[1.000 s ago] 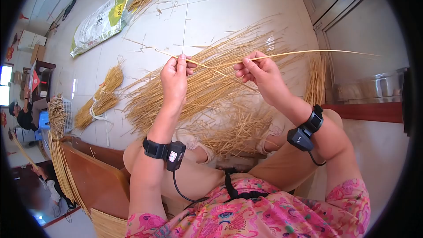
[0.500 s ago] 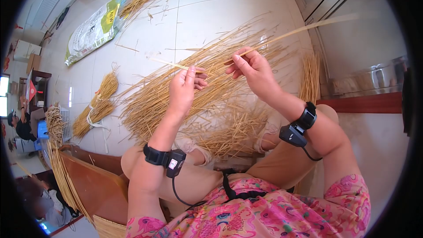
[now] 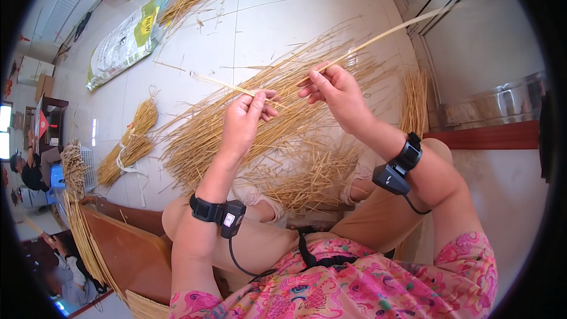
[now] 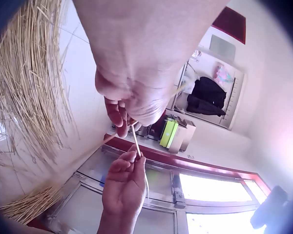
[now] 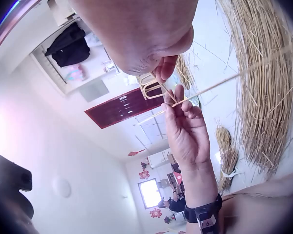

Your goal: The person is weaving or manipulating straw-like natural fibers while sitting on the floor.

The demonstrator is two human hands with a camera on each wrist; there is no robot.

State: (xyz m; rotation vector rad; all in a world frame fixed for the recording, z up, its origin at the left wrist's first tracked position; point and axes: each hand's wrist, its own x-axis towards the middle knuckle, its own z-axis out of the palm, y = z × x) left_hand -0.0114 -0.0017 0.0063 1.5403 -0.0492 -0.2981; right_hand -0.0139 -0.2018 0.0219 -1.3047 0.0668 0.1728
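Observation:
In the head view the left hand (image 3: 243, 119) pinches a pale straw stalk (image 3: 220, 82) between thumb and forefinger, its thin end pointing up and left. To its right, the right hand (image 3: 339, 95) pinches a longer stalk (image 3: 387, 33) that runs up and right towards the glass door. A small gap separates the two hands, both above a spread pile of straw (image 3: 236, 133) on the floor. The left hand (image 5: 188, 136) and its stalk (image 5: 217, 84) also show in the right wrist view, and the right hand (image 4: 122, 185) in the left wrist view.
A tied straw bundle (image 3: 134, 142) and a printed sack (image 3: 127, 41) lie to the left. Another straw bundle (image 3: 415, 103) stands by the door frame. A brown wooden box (image 3: 130, 242) is beside the left knee. Two other people are at the far left.
The left hand has moved slightly down and right from its position a second ago. The long stalk in the right hand now slants more steeply upward. The head view has shifted a little.

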